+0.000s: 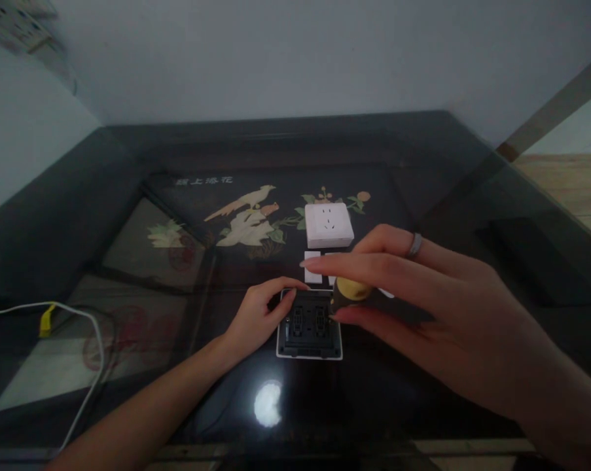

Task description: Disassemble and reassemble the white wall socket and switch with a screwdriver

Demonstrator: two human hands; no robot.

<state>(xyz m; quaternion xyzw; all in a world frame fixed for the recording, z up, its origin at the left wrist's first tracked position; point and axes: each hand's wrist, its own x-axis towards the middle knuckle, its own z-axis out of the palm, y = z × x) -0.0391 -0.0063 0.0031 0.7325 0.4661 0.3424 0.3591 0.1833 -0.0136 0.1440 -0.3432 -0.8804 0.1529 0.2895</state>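
Head view. Step in hand, as judged: the square panel (309,327) is being steadied for close work on its upturned dark back. It lies on the table (216,399), directly before the person. The left hand (263,314) has a narrow grip on the panel's corner at 10 to 11 o'clock, thumb over the dark back, forefinger along the upper edge. The right hand (423,301) holds a small yellow-and-dark item (354,289) between thumb and fingers, at 2 o'clock from the panel's middle. Whether the item touches the panel cannot be determined.

Surroundings: a white socket box (329,224) stands near 12 to 1 o'clock; a small white piece (312,267) lies at 12, just beyond the panel. A white cable (96,327) runs well apart, at 9.

Assessment: the next move calls for a firm left hold, a flat panel, and exact alignment of the yellow-and-dark item. Fingers obscure its lower end, so fit is unverified.
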